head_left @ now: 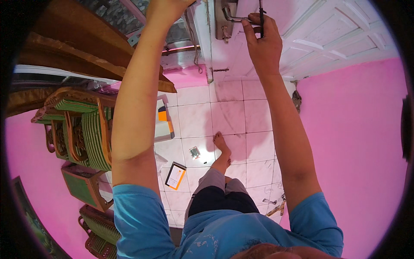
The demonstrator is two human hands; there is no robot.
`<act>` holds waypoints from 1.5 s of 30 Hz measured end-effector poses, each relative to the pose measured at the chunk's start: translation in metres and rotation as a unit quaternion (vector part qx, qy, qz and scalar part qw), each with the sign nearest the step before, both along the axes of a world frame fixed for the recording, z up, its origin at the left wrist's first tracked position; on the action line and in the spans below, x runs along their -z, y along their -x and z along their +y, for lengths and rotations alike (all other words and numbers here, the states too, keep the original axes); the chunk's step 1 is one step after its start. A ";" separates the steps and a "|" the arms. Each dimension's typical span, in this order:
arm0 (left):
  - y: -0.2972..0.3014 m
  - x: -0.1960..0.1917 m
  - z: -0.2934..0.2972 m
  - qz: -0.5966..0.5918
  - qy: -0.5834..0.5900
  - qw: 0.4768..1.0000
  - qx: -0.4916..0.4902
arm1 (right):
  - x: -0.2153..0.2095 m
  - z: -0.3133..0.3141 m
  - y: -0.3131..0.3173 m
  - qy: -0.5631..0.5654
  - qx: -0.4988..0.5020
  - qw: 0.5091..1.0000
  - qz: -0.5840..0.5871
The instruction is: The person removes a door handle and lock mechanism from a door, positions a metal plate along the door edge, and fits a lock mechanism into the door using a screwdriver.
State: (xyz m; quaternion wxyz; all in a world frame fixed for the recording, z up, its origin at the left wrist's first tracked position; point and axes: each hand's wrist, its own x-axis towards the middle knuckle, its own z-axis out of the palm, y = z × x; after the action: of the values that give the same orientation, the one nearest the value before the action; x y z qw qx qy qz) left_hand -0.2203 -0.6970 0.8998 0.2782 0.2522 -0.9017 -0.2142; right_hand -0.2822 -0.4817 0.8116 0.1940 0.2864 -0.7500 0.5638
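Observation:
My left hand (168,8) reaches up to the top edge beside the door frame. Its fingers are cut off there, and the edge of something dark shows next to it. My right hand (267,43) is raised at the white panelled door (332,34), its fingers curled around a slim black rod (261,26) that stands upright across them. What kind of tool it is, I cannot make out. Thumb and fingertips are also at the free end of the metal lever handle (233,17). Below the lever, a key (225,33) appears to sit in the lock plate.
On the tiled floor (196,118) lie an orange, black and white box (176,175), a small clear packet (194,152) and an opened carton (164,129). Wooden chairs with green striped cushions (95,138) stand left, below a brown curtain (86,30). A pink wall (353,129) rises right.

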 end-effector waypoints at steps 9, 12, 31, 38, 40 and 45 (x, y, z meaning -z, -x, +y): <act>0.006 0.003 0.004 -0.012 -0.359 0.932 0.035 | -0.001 0.000 0.007 0.003 -0.003 1.000 0.006; 0.004 -0.005 0.018 -0.018 -0.441 0.897 0.022 | -0.007 0.008 0.008 -0.003 0.001 1.000 0.018; 0.016 0.031 0.014 0.039 -0.459 0.888 -0.011 | -0.007 0.030 -0.021 -0.007 -0.017 1.000 -0.019; 0.006 0.041 0.027 0.134 -0.489 0.861 0.030 | -0.025 0.044 -0.037 -0.079 -0.023 0.995 -0.064; 0.004 0.036 0.032 0.137 -0.502 0.853 0.033 | -0.030 0.052 -0.041 -0.107 -0.024 0.993 -0.043; 0.003 0.037 0.031 0.142 -0.516 0.844 0.028 | -0.031 0.075 -0.065 -0.096 -0.037 0.993 -0.050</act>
State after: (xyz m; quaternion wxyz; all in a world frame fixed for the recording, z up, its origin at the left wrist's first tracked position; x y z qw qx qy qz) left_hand -0.2232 -0.6657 0.8627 0.2269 0.3004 -0.6183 -0.6899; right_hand -0.2170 -0.4068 0.8428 0.1065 0.3026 -0.7983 0.5097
